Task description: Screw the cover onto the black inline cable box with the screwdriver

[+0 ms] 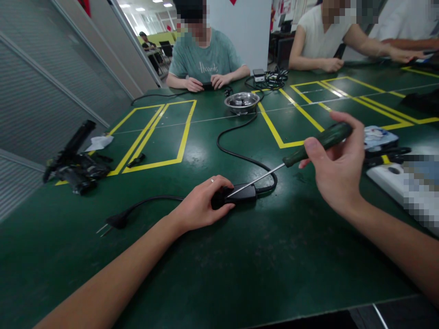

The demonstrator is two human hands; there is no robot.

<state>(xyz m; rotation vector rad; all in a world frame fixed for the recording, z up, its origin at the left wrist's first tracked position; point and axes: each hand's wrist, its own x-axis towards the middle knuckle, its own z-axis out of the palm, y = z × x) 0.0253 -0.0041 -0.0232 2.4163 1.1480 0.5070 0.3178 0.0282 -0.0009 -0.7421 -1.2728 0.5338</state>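
Note:
My left hand [206, 201] is closed around one end of a black box-shaped power adapter [245, 193], pressing it to the green table. From the adapter's left side a cord leads to a two-pin plug [116, 221]; a thicker black cable [236, 154] curves away from its right side. In my right hand [339, 169] is a screwdriver [317, 144] with a dark green handle, held at a slant. Its shaft points down to the left, and the tip meets the adapter's top beside my left fingers. Exactly what the tip touches is too small to tell.
A metal bowl [242, 103] with small parts stands beyond the cable. Black parts [78, 164] lie at the left, near a white tissue [100, 143]. A white device [394, 183] is at the right. Yellow tape [187, 132] marks the green table. Co-workers sit across it, near tangled cables [274, 78].

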